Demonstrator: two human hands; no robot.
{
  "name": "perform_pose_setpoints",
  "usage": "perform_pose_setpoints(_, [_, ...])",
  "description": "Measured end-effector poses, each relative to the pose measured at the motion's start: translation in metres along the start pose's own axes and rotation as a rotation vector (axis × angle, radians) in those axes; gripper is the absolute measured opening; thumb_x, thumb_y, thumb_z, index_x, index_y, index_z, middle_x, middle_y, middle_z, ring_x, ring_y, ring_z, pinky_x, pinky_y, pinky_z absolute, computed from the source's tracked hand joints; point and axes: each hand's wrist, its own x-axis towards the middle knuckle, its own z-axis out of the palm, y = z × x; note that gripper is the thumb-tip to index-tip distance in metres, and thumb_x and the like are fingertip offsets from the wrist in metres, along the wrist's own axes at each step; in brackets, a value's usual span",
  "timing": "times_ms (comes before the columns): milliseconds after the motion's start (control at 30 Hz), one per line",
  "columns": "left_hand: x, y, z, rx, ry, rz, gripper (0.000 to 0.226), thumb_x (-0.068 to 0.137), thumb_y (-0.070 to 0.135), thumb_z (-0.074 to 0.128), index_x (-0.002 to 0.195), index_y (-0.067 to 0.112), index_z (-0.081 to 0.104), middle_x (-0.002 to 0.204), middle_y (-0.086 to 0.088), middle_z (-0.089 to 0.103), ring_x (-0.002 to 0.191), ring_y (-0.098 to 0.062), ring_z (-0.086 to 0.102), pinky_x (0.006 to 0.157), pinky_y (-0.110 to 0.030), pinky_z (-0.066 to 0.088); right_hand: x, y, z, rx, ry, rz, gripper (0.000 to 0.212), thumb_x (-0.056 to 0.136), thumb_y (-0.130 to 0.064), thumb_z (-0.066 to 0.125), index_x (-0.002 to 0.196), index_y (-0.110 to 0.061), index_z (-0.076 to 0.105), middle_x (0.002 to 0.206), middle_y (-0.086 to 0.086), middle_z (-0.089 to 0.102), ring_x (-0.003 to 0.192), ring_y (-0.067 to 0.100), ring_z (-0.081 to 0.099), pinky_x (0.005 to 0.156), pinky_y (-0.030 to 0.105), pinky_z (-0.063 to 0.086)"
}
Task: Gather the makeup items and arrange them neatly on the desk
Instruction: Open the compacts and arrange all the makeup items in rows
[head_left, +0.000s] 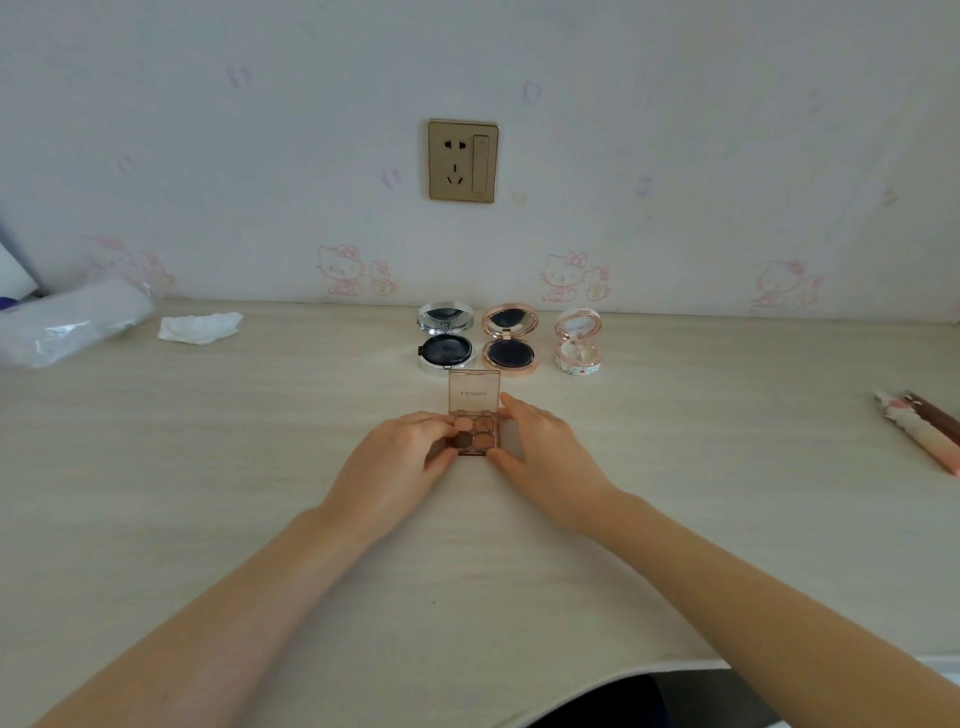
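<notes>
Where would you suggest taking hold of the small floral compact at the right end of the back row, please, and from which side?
Probably by the round base of the floral compact, pinched across its left and right sides from above and in front. Its lid stands open and upright at the back, so the hinge side is blocked, and the rose-gold compact beside it leaves a gap for a finger.

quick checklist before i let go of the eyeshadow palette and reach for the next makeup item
1. Eyeshadow palette flat on the desk: ok.
2. Left hand and right hand both gripping it: ok.
3. Palette lid open like the compacts: ok.
4. Palette centred under the silver compact and rose-gold compact: ok.
5. Floral compact in the same row: ok.
6. Pink tube gathered: not ok, lies apart at the right edge.
</notes>
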Motion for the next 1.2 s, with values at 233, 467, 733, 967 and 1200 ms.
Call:
perform_pose_setpoints(233, [0.016, -0.019, -0.003, -0.011, 0.035, -0.018, 0.018, 0.085, 0.008, 0.066, 0.102, 0.012, 0.072, 0.111, -0.002, 0.069, 0.104, -0.023, 0.062, 0.091, -0.033, 0.048, 0.032, -0.007, 0.01, -0.017, -0.03, 0.001, 0.039, 0.089, -0.019, 0.059, 0.125, -0.007, 0.048, 0.122, 0.011, 0.059, 0.115, 0.029, 0.051, 0.093, 0.038, 0.042])
perform_pose_setpoints(467, [0.026, -0.028, -0.003, -0.043, 0.064, -0.032, 0.022, 0.085, 0.005, 0.065, 0.105, 0.011, 0.071, 0.111, -0.002, 0.068, 0.101, -0.021, 0.063, 0.091, -0.032, 0.048, 0.047, -0.009, 0.012, -0.029, -0.044, 0.014, 0.045, 0.091, -0.022, 0.057, 0.133, -0.009, 0.045, 0.126, 0.01, 0.057, 0.12, 0.028, 0.048, 0.095, 0.036, 0.042])
perform_pose_setpoints(733, [0.035, -0.032, -0.003, -0.025, 0.052, -0.049, 0.021, 0.086, 0.008, 0.063, 0.106, 0.012, 0.07, 0.107, -0.006, 0.069, 0.099, -0.024, 0.063, 0.088, -0.037, 0.047, 0.054, -0.012, 0.013, -0.028, -0.025, 0.019, 0.048, 0.092, -0.022, 0.056, 0.137, -0.012, 0.043, 0.129, 0.009, 0.056, 0.121, 0.027, 0.048, 0.097, 0.035, 0.041])
perform_pose_setpoints(967, [0.034, -0.032, -0.004, -0.03, 0.061, -0.065, 0.025, 0.085, 0.01, 0.064, 0.109, 0.014, 0.069, 0.11, -0.004, 0.068, 0.101, -0.023, 0.062, 0.089, -0.034, 0.047, 0.053, -0.012, 0.011, -0.026, -0.033, 0.013, 0.04, 0.09, -0.023, 0.056, 0.128, -0.012, 0.049, 0.122, 0.01, 0.059, 0.116, 0.029, 0.051, 0.091, 0.037, 0.044])
perform_pose_setpoints(1200, [0.03, -0.027, -0.008, 0.005, 0.061, -0.097, 0.026, 0.086, 0.013, 0.064, 0.112, 0.016, 0.068, 0.111, -0.004, 0.067, 0.103, -0.024, 0.061, 0.088, -0.037, 0.047, 0.044, -0.005, 0.001, -0.085, -0.062, 0.035, 0.048, 0.095, -0.025, 0.052, 0.139, -0.01, 0.041, 0.138, 0.01, 0.05, 0.128, 0.028, 0.043, 0.103, 0.037, 0.038])
